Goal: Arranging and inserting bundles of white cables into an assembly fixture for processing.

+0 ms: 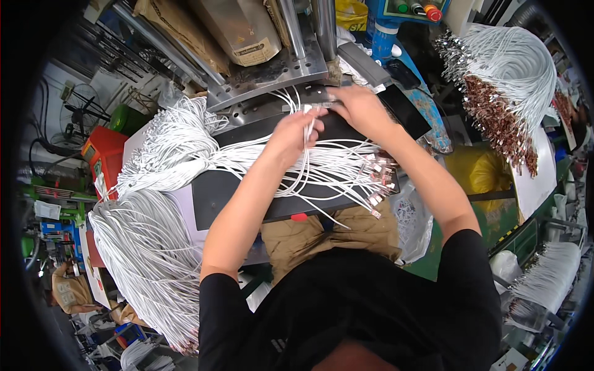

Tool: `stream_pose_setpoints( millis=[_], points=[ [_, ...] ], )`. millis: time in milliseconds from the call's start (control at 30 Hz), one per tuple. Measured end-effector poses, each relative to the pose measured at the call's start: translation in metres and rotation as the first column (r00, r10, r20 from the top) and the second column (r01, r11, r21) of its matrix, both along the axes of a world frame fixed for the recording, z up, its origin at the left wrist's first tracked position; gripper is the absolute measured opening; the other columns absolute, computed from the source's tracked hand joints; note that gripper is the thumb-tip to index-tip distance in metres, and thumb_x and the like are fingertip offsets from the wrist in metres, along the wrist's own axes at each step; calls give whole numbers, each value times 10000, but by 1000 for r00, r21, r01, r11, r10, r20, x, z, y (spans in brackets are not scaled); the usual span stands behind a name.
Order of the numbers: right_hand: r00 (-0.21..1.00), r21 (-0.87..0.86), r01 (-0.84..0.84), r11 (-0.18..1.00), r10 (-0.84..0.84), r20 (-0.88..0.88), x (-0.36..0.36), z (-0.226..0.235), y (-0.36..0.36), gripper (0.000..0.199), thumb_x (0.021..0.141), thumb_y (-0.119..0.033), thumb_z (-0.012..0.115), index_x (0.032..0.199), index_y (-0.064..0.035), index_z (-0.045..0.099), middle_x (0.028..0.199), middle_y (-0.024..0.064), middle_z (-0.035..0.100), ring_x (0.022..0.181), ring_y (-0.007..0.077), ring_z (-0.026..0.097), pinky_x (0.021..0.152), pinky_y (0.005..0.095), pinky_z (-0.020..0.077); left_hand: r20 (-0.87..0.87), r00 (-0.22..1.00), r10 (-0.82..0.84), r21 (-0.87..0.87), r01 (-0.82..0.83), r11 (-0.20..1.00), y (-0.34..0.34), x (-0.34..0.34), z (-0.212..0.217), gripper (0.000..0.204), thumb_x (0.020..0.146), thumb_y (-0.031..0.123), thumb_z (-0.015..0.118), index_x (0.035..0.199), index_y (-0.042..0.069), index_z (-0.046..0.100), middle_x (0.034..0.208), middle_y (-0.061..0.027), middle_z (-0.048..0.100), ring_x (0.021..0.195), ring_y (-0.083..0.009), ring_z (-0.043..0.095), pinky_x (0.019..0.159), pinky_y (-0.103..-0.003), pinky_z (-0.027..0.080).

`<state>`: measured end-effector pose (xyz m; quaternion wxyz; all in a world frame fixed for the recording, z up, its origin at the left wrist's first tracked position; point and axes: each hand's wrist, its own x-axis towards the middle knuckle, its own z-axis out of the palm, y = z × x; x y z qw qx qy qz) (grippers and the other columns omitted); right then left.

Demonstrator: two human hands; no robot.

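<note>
Hidden: fingertips and cable ends blurred at the grey metal press plate (266, 77) | Left hand (291, 133) was curled, pinching thin white cables (307, 127) upright | Right hand (361, 108) lay knuckles up, fingers bent on a cable end; grip unclear | Cables fanned across the black work tray (216, 191), metal-tipped ends at its right edge; white cable bundles (148, 247) crowded the left.
</note>
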<state>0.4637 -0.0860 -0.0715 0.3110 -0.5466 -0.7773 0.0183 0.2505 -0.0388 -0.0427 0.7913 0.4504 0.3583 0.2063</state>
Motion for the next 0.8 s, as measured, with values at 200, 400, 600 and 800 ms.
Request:
stream_pose_setpoints(
  millis=[200, 400, 600, 800],
  points=[
    [872, 302, 98, 948, -228, 433, -7, -19, -2, 310, 873, -122, 583, 1160, -25, 645, 864, 144, 659, 771, 240, 670, 723, 395, 532, 57, 994, 96, -31, -94, 995, 30, 3, -19, 288, 993, 195, 622, 1204, 1, 635, 920, -52, 679, 788, -110, 630, 714, -238, 520],
    [982, -439, 4, 899, -86, -169, 0, -9, 14, 241, 941, -185, 583, 1054, -3, 692, 816, 102, 690, 686, 192, 646, 679, 338, 504, -103, 994, 33, 29, -30, 999, 23, 1, -41, 288, 963, 224, 666, 1151, 6, 667, 903, -35, 684, 818, -116, 647, 766, -239, 530],
    [628, -628, -156, 763, -414, -659, 4, -26, 32, 339, 976, -288, 574, 1045, 13, 714, 803, 97, 712, 695, 151, 630, 693, 319, 493, -244, 969, -27, 84, 49, 995, 15, 8, -29, 276, 940, 256, 692, 1088, 24, 705, 854, 3, 667, 766, -92, 612, 726, -218, 494],
    [634, -477, -63, 876, -334, -697, -10, -46, 29, 338, 983, -280, 535, 1126, -30, 711, 821, 100, 717, 729, 175, 671, 731, 322, 513, -295, 953, -63, 80, 91, 993, 18, 16, -28, 257, 932, 261, 692, 1073, 48, 723, 848, 29, 659, 737, -68, 584, 697, -199, 462]
  ],
)
